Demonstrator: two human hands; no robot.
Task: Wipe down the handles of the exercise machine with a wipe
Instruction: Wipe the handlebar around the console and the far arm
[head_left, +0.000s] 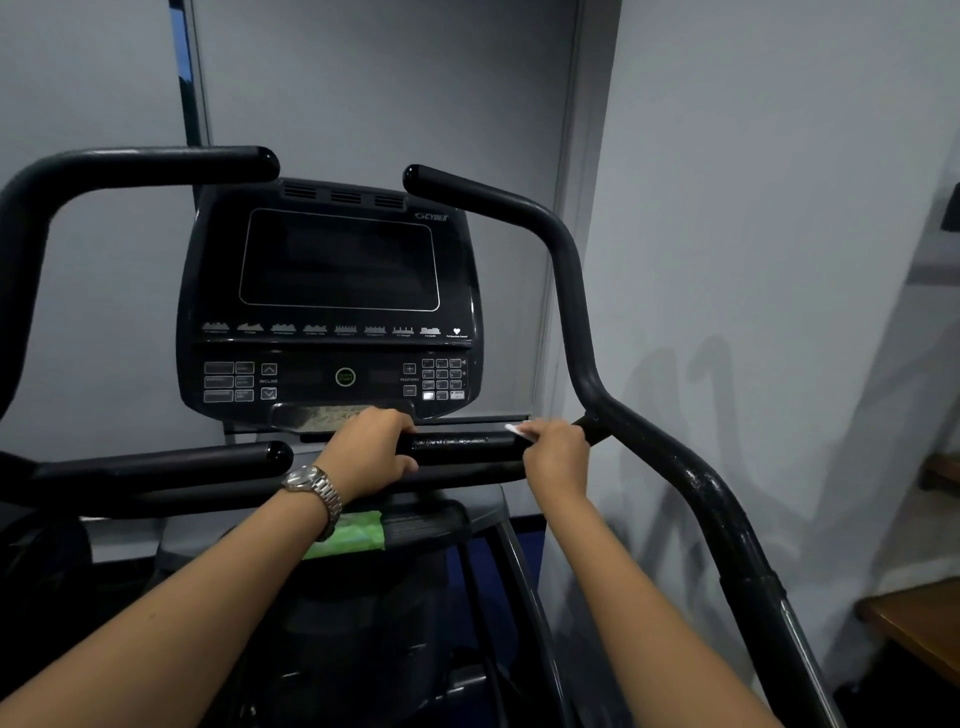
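Hands meet on the short horizontal handle (462, 448) just below the console (332, 270), in the middle of the frame. The left hand (371, 452), with a metal wristwatch (311, 486) on its wrist, wraps the handle's left end, its fingers curled over the top of the bar. The right hand (556, 457) closes round the same bar's right end, close to where it joins the right curved handlebar (571, 291). Its curled fingers hold a white wipe (515, 430) against the bar, and only a small corner of the wipe shows, sticking out at the top left of the hand. The two hands are apart, with a stretch of bare black bar carrying a scuffed, shiny patch between them.

A second short handle (182, 460) lies left of centre, its rounded end just beside the left hand. The left curved handlebar (156, 163) crosses the upper left of the frame and bends down at the left edge.

The console's screen is dark. Beneath it sit a round green-ringed button (345, 376) and a keypad (441, 379) to its right. A green wipe pack (358, 535) lies on the machine's lower shelf, partly hidden under the left wrist. A grey wall (753, 182) fills the background, and a brown wooden surface (919, 629) shows at the lower right edge.
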